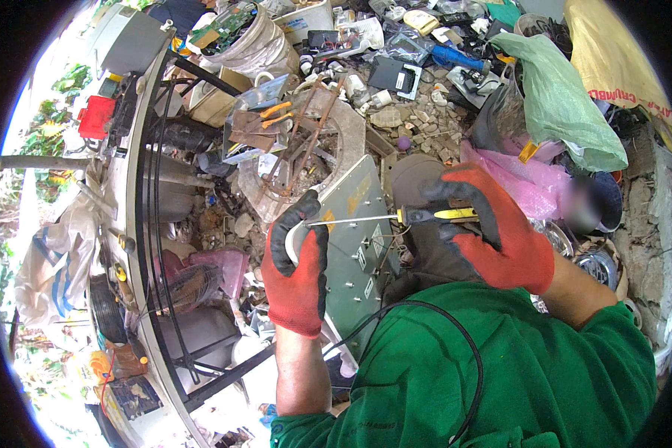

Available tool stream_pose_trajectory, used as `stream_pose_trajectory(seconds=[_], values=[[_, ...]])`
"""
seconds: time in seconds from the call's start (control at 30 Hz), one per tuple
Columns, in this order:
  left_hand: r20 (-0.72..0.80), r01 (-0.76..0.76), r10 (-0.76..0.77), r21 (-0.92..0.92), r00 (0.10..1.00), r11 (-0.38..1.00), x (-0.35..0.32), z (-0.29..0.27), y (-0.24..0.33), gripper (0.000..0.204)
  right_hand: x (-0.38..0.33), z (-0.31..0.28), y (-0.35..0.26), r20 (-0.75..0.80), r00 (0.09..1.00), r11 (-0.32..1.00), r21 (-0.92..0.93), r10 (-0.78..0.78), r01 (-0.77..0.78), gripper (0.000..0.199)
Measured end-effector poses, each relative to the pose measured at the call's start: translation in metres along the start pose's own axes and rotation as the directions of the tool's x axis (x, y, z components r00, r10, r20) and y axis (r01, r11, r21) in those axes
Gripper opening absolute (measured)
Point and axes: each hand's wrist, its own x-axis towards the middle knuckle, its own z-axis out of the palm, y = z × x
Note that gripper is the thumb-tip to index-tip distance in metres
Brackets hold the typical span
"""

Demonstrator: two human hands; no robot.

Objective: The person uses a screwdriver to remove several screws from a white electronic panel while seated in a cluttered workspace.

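Both gloved: right hand (493, 231) grips screwdriver (396, 217); left hand (297, 269) clasps metal panel (355, 246) edge.

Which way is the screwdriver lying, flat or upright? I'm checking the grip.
Roughly flat: the screwdriver runs sideways from the right hand to the left hand.

Red-and-black gloves are covering the left hand (297, 272) and right hand (493, 228), gripping a yellow-and-black screwdriver (396, 217) over a grey metal panel (355, 246); green sleeves (500, 366) are showing.

Bright daylight, overexposed at left; fisheye-bent edges, dark rim, perhaps slight blur.
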Motion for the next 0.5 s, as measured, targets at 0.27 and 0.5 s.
stream_pose_trajectory(seconds=[0.27,0.5], values=[[0.013,-0.038,0.037,0.064,0.999,0.997,-0.003,0.002,0.004,0.034,0.002,-0.008,0.0,0.1,0.993,0.995,-0.075,0.069,-0.062,0.04],[0.02,-0.051,0.05,0.061,0.999,0.997,0.0,0.003,0.005,0.034,-0.001,-0.003,0.009,0.056,0.984,0.973,-0.15,-0.169,0.176,0.037]])
